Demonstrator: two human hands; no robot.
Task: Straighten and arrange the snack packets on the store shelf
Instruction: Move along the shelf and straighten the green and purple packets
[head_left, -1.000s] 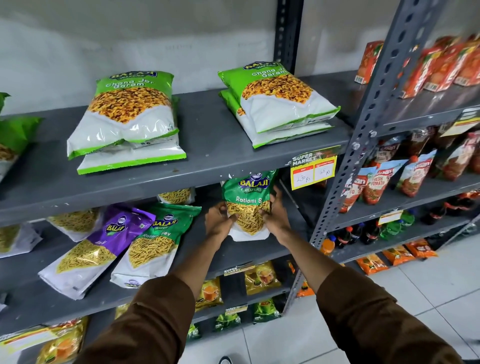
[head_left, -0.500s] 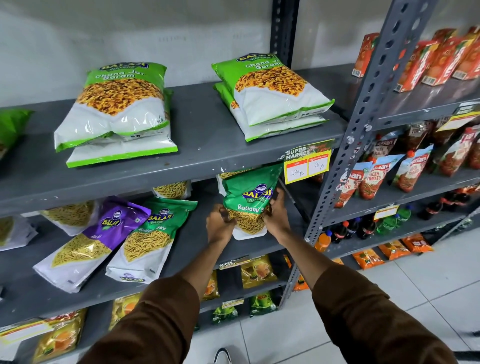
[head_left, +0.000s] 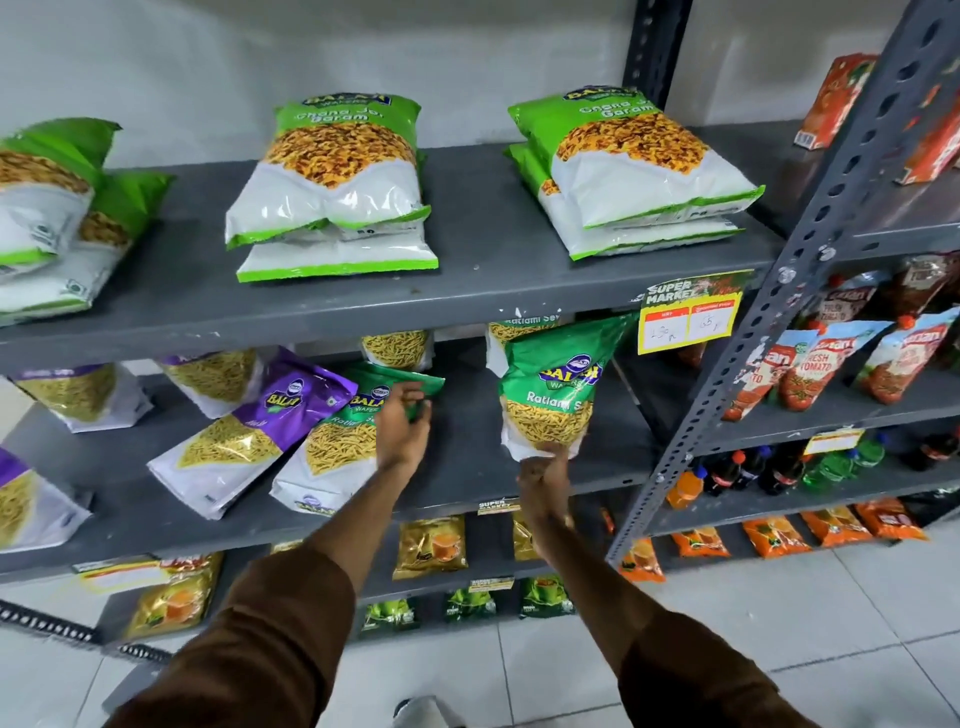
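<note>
Grey metal shelf (head_left: 467, 467) held Balaji packets. Right hand (head_left: 545, 475) pinched the white bottom of an upright green Ratlami sev packet (head_left: 550, 400); left hand (head_left: 402, 426) gripped a tilted green packet (head_left: 343, 441).

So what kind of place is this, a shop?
Most likely a small supermarket: grey metal shelves stocked with rows of snack packets, a yellow price tag reading "Super Market", and tomato sauce pouches on the next rack.

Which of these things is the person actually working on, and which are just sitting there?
In use: left hand on the lying green packet; right hand holding the upright green packet.

Idle: purple packet, tomato pouches, price tag.
</note>
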